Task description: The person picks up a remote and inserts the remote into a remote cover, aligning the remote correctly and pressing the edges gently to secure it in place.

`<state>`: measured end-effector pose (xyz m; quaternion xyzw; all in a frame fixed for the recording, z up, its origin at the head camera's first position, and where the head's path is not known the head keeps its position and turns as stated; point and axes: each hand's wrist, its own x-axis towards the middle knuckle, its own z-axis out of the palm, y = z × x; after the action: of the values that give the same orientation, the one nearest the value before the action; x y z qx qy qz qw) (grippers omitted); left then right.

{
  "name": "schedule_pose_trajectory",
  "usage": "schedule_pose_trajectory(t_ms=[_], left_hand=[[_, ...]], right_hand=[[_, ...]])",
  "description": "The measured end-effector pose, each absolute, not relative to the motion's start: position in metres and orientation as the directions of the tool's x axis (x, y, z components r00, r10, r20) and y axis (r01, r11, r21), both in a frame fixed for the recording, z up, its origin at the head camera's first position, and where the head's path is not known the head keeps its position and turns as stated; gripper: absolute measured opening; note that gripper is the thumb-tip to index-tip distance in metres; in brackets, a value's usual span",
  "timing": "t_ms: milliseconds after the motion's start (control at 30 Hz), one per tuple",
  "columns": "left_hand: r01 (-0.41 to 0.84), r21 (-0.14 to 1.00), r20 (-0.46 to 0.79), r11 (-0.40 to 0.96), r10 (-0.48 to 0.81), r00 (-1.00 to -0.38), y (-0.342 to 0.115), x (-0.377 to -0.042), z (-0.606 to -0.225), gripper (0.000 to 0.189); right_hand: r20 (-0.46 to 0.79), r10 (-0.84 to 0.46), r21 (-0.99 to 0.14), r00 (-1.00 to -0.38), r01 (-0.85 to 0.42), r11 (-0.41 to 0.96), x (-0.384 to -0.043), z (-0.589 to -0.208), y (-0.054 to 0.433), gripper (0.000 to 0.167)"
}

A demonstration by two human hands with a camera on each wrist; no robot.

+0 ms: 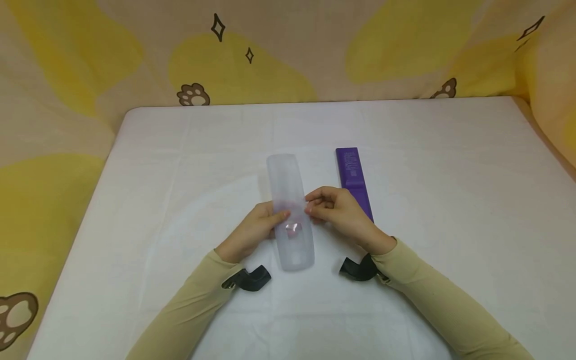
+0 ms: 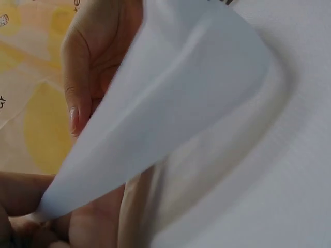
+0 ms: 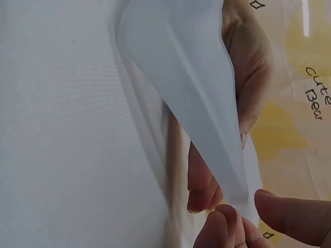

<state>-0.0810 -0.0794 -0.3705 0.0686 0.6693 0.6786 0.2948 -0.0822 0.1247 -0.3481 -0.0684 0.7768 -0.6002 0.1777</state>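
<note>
A long, pale translucent sleeve is held up over the table, tilted a little. My left hand grips its left side, thumb on the upper face and fingers behind. At the sleeve's right edge, the curled fingertips of my right hand pinch close to the rim. The right wrist view shows the right thumb on one side of the sleeve and the fingers on the other. Beyond the right hand lies a long flat purple bar with small print, shaped like a remote control, its lower part overlapped by the hand.
A white cloth covers the table. Yellow patterned fabric hangs behind its far edge and along the sides. Black wrist mounts stick out from both sleeves, low over the table.
</note>
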Motion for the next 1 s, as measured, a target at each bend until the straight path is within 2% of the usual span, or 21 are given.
schedule_pose_trajectory(t_ms=[200, 533, 833, 1000], left_hand=[[-0.344, 0.936, -0.335, 0.073, 0.490, -0.805, -0.081, -0.082, -0.367, 0.036], [-0.377, 0.925, -0.350, 0.039, 0.467, -0.812, -0.080, -0.081, -0.367, 0.039], [-0.371, 0.928, -0.337, 0.020, 0.470, -0.816, -0.081, -0.081, -0.369, 0.040], [-0.382, 0.924, -0.342, 0.012, 0.472, -0.812, -0.082, -0.082, -0.369, 0.040]], right_hand=[[-0.175, -0.290, -0.948, -0.941, 0.081, 0.309, -0.085, -0.344, 0.128, 0.024], [-0.214, -0.228, -0.950, -0.950, 0.149, 0.273, -0.086, -0.340, 0.154, 0.031], [-0.136, -0.136, -0.963, -0.981, 0.099, 0.249, -0.079, -0.337, 0.190, 0.029], [-0.134, -0.080, -0.952, -0.988, 0.106, 0.286, -0.075, -0.338, 0.208, 0.031]])
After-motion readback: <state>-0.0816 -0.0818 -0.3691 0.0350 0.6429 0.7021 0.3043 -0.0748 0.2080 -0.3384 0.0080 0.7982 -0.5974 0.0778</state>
